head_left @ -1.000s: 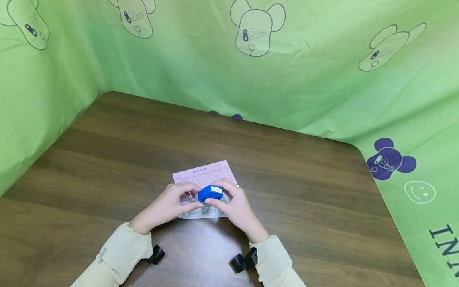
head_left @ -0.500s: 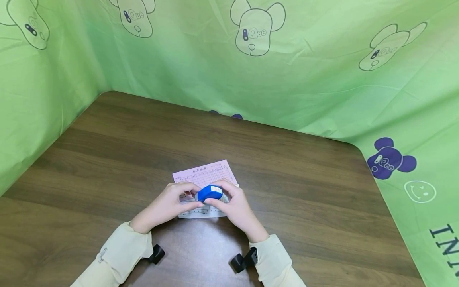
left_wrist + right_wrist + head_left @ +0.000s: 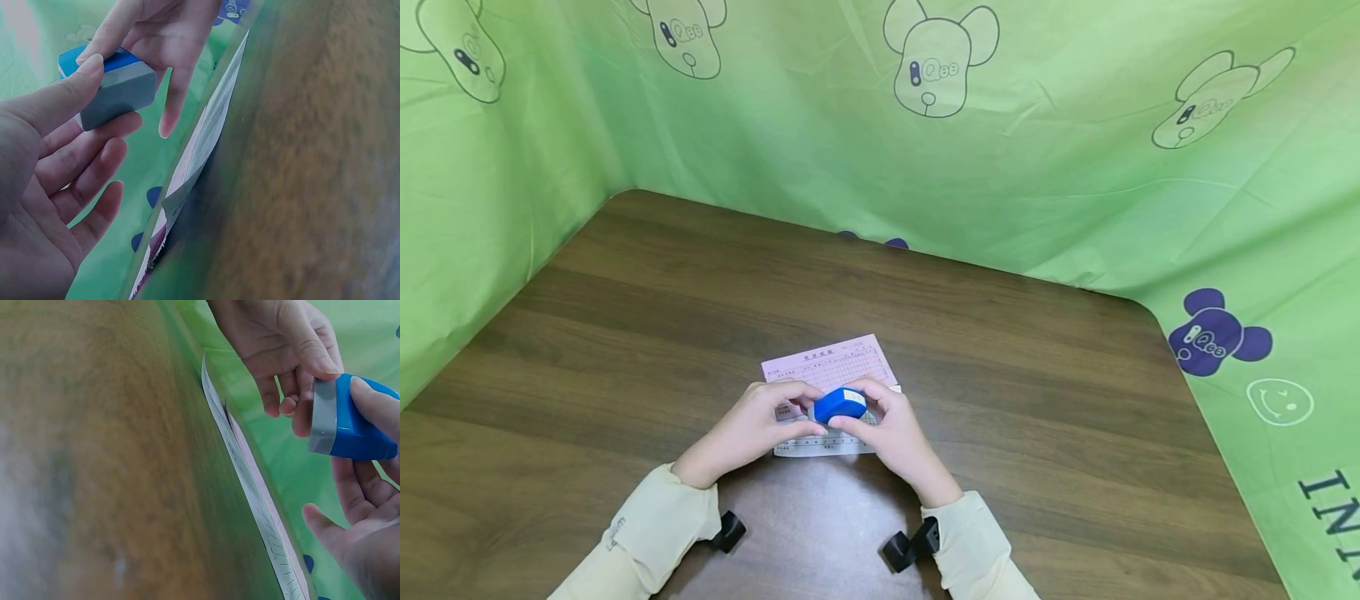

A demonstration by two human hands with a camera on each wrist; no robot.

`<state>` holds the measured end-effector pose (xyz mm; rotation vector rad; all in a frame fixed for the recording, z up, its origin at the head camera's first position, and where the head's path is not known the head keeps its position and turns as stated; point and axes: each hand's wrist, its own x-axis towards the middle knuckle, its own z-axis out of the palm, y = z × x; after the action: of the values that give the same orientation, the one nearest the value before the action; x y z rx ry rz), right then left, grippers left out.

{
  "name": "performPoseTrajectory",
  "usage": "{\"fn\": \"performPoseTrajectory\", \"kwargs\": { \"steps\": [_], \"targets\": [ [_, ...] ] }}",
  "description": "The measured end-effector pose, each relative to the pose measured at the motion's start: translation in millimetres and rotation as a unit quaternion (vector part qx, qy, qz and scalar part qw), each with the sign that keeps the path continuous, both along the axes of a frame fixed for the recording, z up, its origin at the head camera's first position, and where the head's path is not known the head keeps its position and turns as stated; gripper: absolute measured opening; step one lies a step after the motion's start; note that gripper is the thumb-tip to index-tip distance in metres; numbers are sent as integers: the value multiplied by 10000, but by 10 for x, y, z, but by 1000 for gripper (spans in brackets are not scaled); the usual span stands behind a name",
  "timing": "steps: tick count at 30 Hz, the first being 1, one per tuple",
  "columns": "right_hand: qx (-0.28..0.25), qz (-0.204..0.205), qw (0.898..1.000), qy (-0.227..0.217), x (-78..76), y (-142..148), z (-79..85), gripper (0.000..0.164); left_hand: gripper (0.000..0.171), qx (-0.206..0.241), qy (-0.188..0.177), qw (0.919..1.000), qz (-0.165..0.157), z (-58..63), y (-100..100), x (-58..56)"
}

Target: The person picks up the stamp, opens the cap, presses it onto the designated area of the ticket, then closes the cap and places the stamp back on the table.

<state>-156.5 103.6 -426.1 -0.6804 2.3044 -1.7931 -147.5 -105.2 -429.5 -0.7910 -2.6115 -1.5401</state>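
Note:
A blue hand stamp (image 3: pixel 839 403) with a grey cap (image 3: pixel 322 419) is held level above a slip of printed paper. My left hand (image 3: pixel 758 427) pinches the grey cap between thumb and fingertips. From the other side, my right hand (image 3: pixel 898 432) grips the blue body (image 3: pixel 362 428) with thumb and fingers. The cap sits flush against the body in the right wrist view. Under both hands lie pink printed forms (image 3: pixel 827 363) with a white sheet (image 3: pixel 826 449) along the near side. The hands and the stamp cover the middle of these papers.
The brown wooden table (image 3: pixel 1037 392) extends around the papers on all sides. Green cloth (image 3: pixel 790 125) with bear-head prints hangs along its back and sides. A small black camera mount sits at each wrist (image 3: pixel 728 532). One paper edge curls up (image 3: pixel 181 200) in the left wrist view.

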Motion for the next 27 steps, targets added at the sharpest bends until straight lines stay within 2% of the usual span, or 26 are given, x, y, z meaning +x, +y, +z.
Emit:
{"fn": "performPoseTrajectory", "kwargs": {
  "steps": [8, 27],
  "targets": [
    [139, -15, 9999, -65, 3, 5, -16, 29, 28, 20, -16, 10000, -10, -10, 3, 3],
    [49, 10, 10000, -14, 2, 14, 13, 31, 26, 15, -24, 10000, -10, -22, 9, -2]
  ]
}}
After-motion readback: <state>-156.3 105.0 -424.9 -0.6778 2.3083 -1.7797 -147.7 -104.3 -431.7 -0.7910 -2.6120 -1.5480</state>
